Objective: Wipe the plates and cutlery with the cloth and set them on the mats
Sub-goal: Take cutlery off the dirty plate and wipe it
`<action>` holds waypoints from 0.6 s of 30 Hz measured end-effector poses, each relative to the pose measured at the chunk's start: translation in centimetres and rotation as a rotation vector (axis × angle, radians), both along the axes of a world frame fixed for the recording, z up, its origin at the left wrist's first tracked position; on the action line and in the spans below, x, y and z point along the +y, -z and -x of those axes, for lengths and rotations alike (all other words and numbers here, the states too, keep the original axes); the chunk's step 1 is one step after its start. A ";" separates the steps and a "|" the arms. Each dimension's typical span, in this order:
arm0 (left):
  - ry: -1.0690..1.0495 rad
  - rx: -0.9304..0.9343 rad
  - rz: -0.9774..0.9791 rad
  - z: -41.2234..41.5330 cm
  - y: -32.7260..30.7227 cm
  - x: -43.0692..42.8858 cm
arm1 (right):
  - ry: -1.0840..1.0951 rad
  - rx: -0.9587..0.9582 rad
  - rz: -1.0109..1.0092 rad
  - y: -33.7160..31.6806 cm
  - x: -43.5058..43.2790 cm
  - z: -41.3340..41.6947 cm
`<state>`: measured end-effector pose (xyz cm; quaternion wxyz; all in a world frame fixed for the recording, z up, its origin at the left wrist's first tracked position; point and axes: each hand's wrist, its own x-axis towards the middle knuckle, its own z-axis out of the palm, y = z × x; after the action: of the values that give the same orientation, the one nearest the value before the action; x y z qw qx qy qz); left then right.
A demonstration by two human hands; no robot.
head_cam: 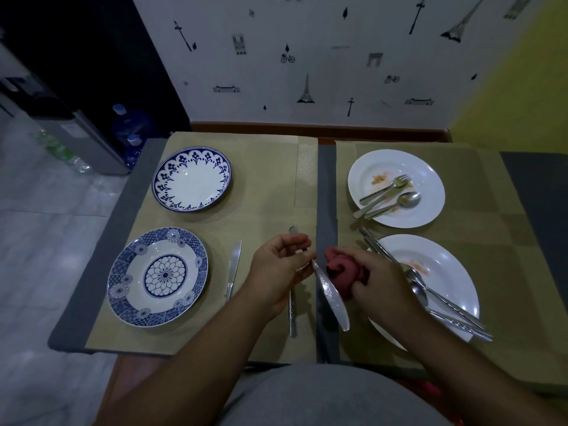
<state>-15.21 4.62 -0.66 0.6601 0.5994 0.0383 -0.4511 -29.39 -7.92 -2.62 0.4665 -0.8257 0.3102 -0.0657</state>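
On tan mats by patterned wall; left hand pinching knife; right hand clutching cloth

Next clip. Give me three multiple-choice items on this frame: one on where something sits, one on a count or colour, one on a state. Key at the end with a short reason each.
1. Where does the knife that lies flat rest?
A. on a white plate
B. on the mat right of the near blue plate
C. on the floor

2. How many plates are on the table?
A. two
B. three
C. four

3. What state is the far white plate in?
A. soiled, with cutlery on it
B. wiped and bare
C. upside down

Key: 1 B, it lies on the mat beside the patterned plate. 2 C, two blue-patterned on the left, two white on the right. 3 A, orange crumbs, a fork and a spoon lie on it.
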 end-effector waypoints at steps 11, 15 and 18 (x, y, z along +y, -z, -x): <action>-0.156 -0.085 -0.030 -0.3 1.1 -0.2 | -0.064 0.009 -0.016 0.7 -0.8 -0.2; -0.218 0.056 0.044 -0.5 1.7 -0.6 | -0.085 -0.004 -0.043 0.9 -1.4 -0.3; -0.163 0.153 0.073 -0.3 1.7 -0.5 | -0.100 -0.017 -0.057 1.0 -2.0 -0.4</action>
<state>-14.96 4.14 -2.34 0.7112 0.5338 0.1207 -0.4413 -28.99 -9.88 -3.66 0.4949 -0.8262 0.2662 -0.0404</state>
